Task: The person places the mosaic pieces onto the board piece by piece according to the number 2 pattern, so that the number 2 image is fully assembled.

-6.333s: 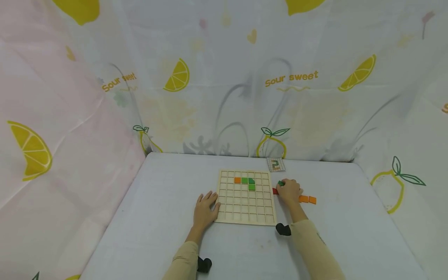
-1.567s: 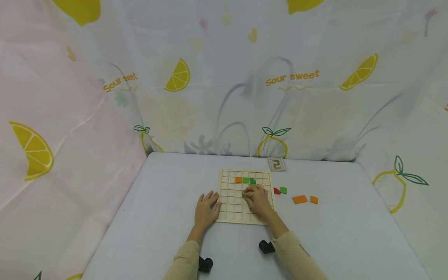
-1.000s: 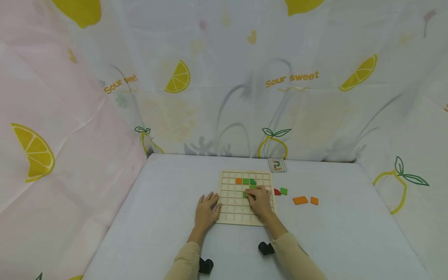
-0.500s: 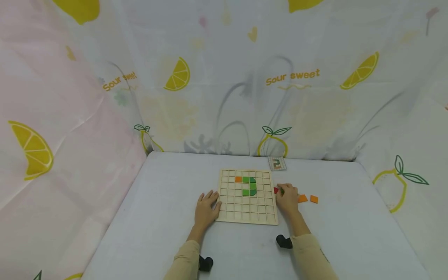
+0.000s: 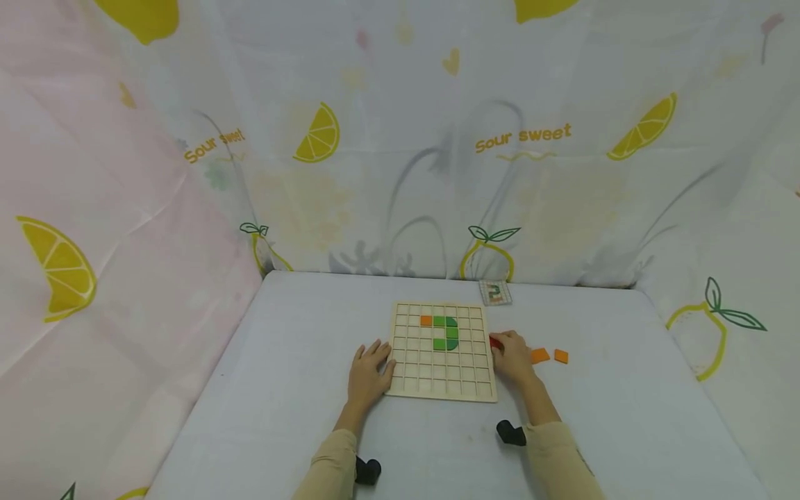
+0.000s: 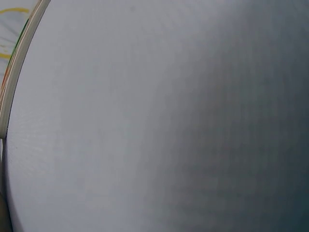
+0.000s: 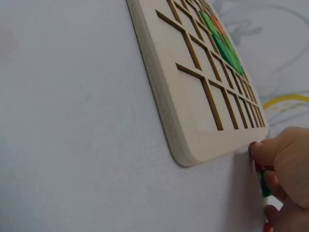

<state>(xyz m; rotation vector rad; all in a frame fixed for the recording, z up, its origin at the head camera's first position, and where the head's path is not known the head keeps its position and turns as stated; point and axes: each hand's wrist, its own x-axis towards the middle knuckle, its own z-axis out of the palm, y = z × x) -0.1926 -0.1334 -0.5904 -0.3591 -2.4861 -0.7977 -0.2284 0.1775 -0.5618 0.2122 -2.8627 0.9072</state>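
Note:
A pale wooden grid board (image 5: 412, 385) lies flat, holding one orange tile (image 5: 426, 321), light green square tiles (image 5: 452, 332) and two dark green rounded tiles (image 5: 452, 344). My left hand (image 5: 369, 375) rests at the board's left edge with fingers extended. Just past the right edge, my right hand (image 5: 514, 357) pinches a red quarter-round tile (image 5: 496, 343) at its fingertips, close to the table. A green tile (image 7: 265, 182) shows beside the fingers in the right wrist view; the hand hides it in the head view. The left wrist view shows mostly white tabletop (image 6: 120, 121).
Orange tiles (image 5: 540, 355) lie right of my right hand, and a separate orange tile (image 5: 561, 356) sits farther right. A small pattern card (image 5: 495, 292) lies behind the board's far right corner. White cloth covers the table (image 5: 300, 326); a printed curtain (image 5: 375, 208) hangs behind it.
More green tiles, one rounded, now sit in the board's grid. My right hand has left the board for the loose tiles at its right, shifting from green to red. The left hand stays put.

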